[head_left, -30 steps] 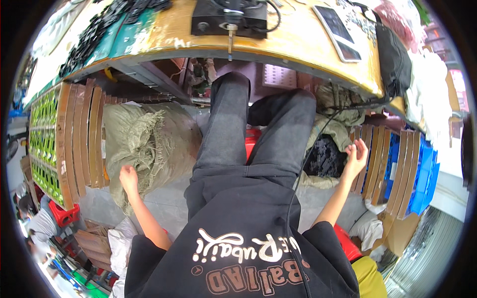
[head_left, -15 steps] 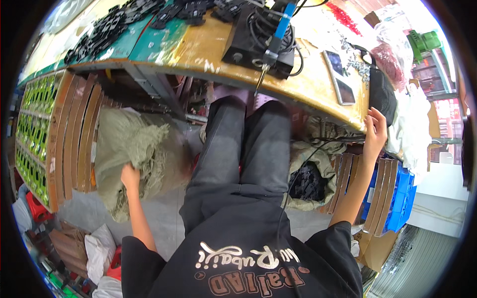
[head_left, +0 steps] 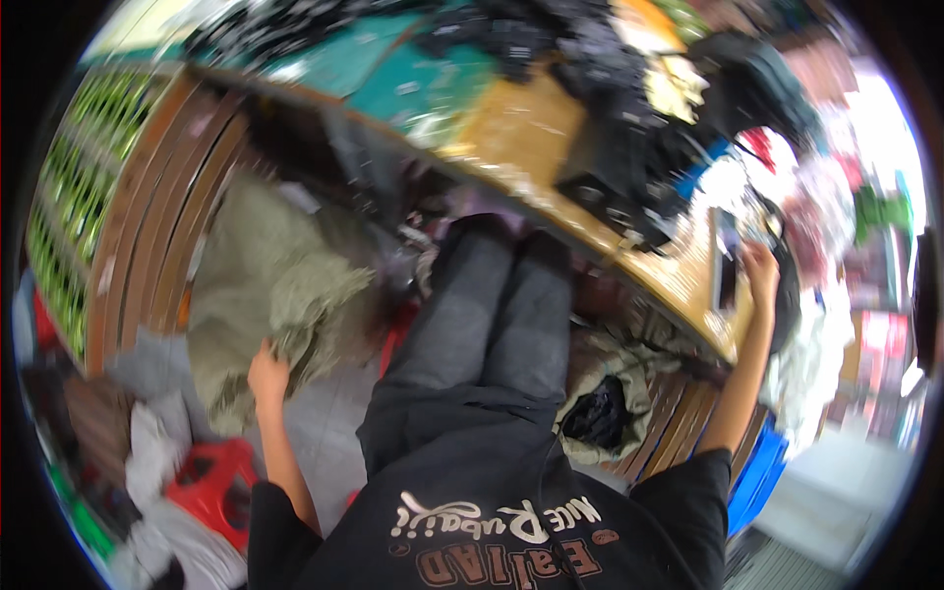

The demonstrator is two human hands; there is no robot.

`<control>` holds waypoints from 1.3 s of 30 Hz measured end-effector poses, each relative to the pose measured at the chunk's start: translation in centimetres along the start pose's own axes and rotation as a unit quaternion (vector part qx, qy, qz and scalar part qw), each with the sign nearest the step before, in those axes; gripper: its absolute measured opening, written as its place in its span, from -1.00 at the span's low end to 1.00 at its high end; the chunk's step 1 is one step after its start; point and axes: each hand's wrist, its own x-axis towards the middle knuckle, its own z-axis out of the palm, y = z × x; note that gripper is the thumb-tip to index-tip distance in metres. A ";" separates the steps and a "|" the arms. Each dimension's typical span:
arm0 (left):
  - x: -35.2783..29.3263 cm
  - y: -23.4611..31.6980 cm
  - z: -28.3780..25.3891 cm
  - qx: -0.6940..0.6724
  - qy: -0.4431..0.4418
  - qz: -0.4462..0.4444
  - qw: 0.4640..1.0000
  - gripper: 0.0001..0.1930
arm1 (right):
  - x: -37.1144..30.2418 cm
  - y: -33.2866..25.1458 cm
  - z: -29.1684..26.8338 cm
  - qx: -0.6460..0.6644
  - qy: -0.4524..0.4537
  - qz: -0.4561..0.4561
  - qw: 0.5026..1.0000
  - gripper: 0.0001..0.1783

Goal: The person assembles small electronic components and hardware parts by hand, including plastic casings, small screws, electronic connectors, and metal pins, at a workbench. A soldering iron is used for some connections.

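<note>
Beside the yellow-brown wooden tabletop (head_left: 526, 120), your left hand (head_left: 267, 378) clenches a khaki woven sack (head_left: 238, 264), likely pliable, best gripped by bunched folds; your blurred right hand's (head_left: 760, 270) hold is unclear.

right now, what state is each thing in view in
Left hand: curled at the left sack's edge, grip unclear
Right hand: fingers bent beside the phone, contact unclear
Phone: lying on the table, screen state unclear
Left sack: bulky, edge frayed
Right sack: open, dark contents showing
Brown-sided trays: stacked, top one holding green pieces
</note>
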 end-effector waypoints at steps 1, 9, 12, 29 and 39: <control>-0.8 0.0 -0.2 -0.035 0.042 0.000 0.999 -0.74 | 0.6 0.0 -0.1 0.008 -0.026 0.015 1.000 -0.75; -2.9 0.6 2.2 -0.035 0.084 0.086 0.992 -0.85 | 3.2 6.3 -1.8 0.030 -0.048 0.016 0.998 -0.83; -4.6 0.6 3.5 -0.122 0.041 -0.012 0.992 -0.87 | 3.9 6.5 -1.3 0.113 -0.055 0.061 0.990 -0.81; 19.5 -2.8 -4.0 -0.234 0.139 -0.033 0.962 -0.51 | 0.5 4.1 -0.2 -0.048 0.021 -0.044 0.998 -0.89; 9.6 7.1 -5.9 0.091 0.039 0.073 0.992 -0.76 | -1.9 1.5 0.8 0.002 0.079 -0.087 0.993 -0.91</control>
